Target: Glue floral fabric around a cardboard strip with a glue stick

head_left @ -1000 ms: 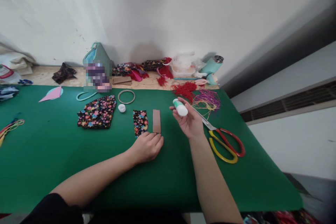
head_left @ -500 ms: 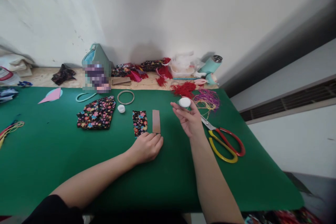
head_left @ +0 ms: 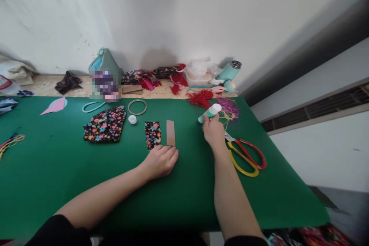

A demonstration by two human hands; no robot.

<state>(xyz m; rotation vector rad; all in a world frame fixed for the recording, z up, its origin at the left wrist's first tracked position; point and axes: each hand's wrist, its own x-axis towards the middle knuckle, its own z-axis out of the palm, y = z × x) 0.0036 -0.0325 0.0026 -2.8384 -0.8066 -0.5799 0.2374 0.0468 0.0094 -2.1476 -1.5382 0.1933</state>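
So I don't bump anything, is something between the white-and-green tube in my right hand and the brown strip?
Nothing visible stands between the tube in your right hand and the brown strip. Your left hand is at the strip's near end, and the scissors lie to the right, off that line.

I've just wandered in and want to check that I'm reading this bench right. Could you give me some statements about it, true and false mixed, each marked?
1. The right hand holds a white-and-green tube. True.
2. The left hand touches the scissors. False: it rests at the near end of the brown strip.
3. The scissors have one red and one yellow handle. True.
4. The white cap sits inside the ring. False: the white cap lies outside the ring.
5. The table is green. True.
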